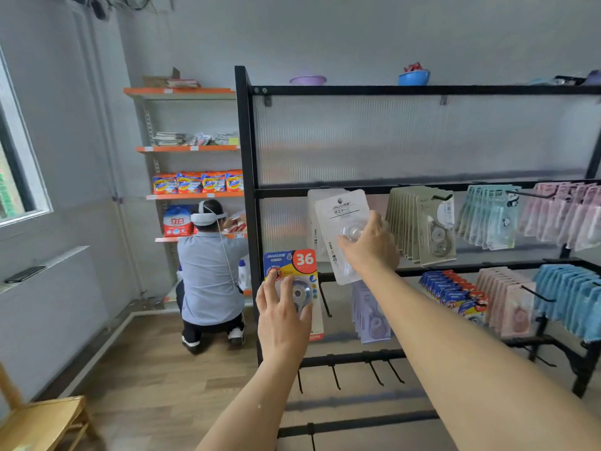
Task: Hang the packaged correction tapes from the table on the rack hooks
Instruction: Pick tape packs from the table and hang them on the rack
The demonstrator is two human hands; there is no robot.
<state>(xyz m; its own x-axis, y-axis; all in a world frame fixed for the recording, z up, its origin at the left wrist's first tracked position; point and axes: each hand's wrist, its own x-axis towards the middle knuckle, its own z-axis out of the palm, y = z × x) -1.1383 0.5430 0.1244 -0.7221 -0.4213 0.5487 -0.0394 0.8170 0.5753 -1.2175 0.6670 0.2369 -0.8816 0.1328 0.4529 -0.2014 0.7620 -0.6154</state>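
Observation:
My right hand [369, 245] grips a white packaged correction tape [341, 213], tilted, held up against the black rack's [247, 177] middle rail, in front of another white pack hanging there. My left hand [283, 317] holds a blue, yellow and red packaged correction tape [292, 265] marked "36" upright at the rack's left end, near the lower rail. Whether either pack's hole is on a hook is hidden.
Rows of green [422, 222], teal [487, 216], pink [566, 213], blue [572, 294] and lilac [370, 314] packs hang on the rack. Bare hooks [377, 372] jut from the bottom rail. A person [211, 271] kneels at orange shelves at left. A wooden chair [42, 421] sits bottom left.

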